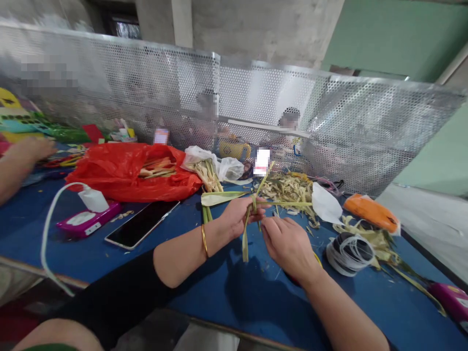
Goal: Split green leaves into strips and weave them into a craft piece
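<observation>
My left hand (237,214) pinches a cross-shaped piece of folded pale-green leaf strips (253,204). Its strips stick out upward, to the right and downward, and a wide leaf end (221,198) lies at the wrist's far side. Just right of the piece is my right hand (287,246), its fingers curled closed near the lower strips. What those fingers hold is hidden; a small grey tip shows by the fingertips, and a yellow curved edge (317,259) shows behind the hand. Beyond both hands lies a heap of leaf scraps (287,192).
A red plastic bag (106,170) of dried leaves, a phone (142,224) and a purple power strip (89,222) are on the left. To the right sit a spool of white cord (350,254) and an orange packet (373,212). Perforated metal panels (175,92) stand behind; another person's arm (20,163) reaches in.
</observation>
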Available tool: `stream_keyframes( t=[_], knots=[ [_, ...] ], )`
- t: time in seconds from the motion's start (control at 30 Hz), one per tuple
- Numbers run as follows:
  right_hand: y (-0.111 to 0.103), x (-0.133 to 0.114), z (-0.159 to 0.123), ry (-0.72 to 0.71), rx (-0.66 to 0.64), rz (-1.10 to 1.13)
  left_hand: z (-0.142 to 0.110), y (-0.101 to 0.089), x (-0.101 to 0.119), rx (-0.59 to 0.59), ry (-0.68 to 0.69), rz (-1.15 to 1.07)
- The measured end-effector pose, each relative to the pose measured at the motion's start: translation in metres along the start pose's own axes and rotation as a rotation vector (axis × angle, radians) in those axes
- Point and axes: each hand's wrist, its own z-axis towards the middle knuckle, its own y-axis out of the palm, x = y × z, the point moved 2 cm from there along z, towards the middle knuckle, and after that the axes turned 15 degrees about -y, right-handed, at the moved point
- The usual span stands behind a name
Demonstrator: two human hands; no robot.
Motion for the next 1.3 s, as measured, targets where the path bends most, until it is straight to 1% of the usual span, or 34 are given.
stream_keyframes(
  t=[0.07, 0.1, 0.13, 0.2, 0.27, 0.33, 0.4, 0.47, 0.53, 0.63, 0.7, 0.77, 0.93, 1.13, 1.2, 1.3],
  knots=[
    [-0.011, 0.000, 0.001, -0.027, 0.140, -0.051, 0.001, 0.001, -0.003, -0.016, 0.035, 0.053],
    [-0.015, 0.002, 0.001, -0.001, 0.170, -0.078, 0.002, 0.002, -0.005, -0.033, 0.045, 0.082],
    [-0.015, 0.005, 0.001, 0.044, 0.163, -0.102, 0.002, 0.002, -0.007, -0.048, 0.053, 0.109],
    [-0.010, 0.015, 0.000, 0.144, 0.050, -0.099, 0.001, 0.003, -0.009, -0.059, 0.061, 0.154],
    [-0.001, 0.024, -0.003, 0.210, -0.051, -0.038, 0.000, 0.004, -0.011, -0.033, 0.051, 0.187],
    [0.006, 0.029, -0.006, 0.250, -0.094, 0.015, -0.001, 0.003, -0.011, 0.002, 0.036, 0.204],
    [0.008, 0.028, -0.007, 0.267, -0.075, 0.056, -0.001, 0.003, -0.012, 0.016, 0.035, 0.208],
    [0.008, 0.024, -0.006, 0.289, -0.014, 0.134, -0.001, 0.003, -0.014, 0.007, 0.062, 0.219],
    [0.009, 0.020, -0.006, 0.346, 0.055, 0.261, 0.000, 0.003, -0.017, -0.012, 0.101, 0.248],
    [0.015, 0.017, -0.007, 0.490, 0.094, 0.434, 0.002, 0.004, -0.023, -0.031, 0.126, 0.318],
    [0.019, 0.019, -0.009, 0.607, 0.094, 0.505, 0.002, 0.003, -0.027, -0.035, 0.127, 0.354],
    [0.022, 0.021, -0.011, 0.684, 0.106, 0.559, 0.002, 0.003, -0.028, -0.034, 0.136, 0.377],
    [0.024, 0.022, -0.011, 0.709, 0.137, 0.646, 0.001, 0.003, -0.028, -0.036, 0.145, 0.421],
    [0.024, 0.022, -0.011, 0.818, 0.219, 0.768, 0.001, 0.005, -0.024, -0.093, 0.119, 0.410],
    [0.022, 0.023, -0.010, 0.832, 0.253, 0.768, 0.000, 0.005, -0.022, -0.112, 0.116, 0.423],
    [0.019, 0.023, -0.009, 0.805, 0.275, 0.699, -0.002, 0.006, -0.022, -0.132, 0.104, 0.478]
  ],
)
